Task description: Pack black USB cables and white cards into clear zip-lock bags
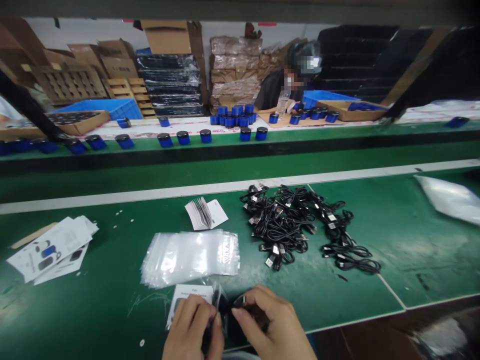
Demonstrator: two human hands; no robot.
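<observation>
Head view: left hand (192, 322) pinches a clear bag (216, 294), right hand (277, 320) a cable (239, 301).

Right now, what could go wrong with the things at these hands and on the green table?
What looks like a black cable end in the right hand might snag on the clear bag that the left hand seems to pinch. The printed sheet, partly covered by the left hand, could get creased. In the cable pile, loops overlap, so pulling one may drag others.
</observation>
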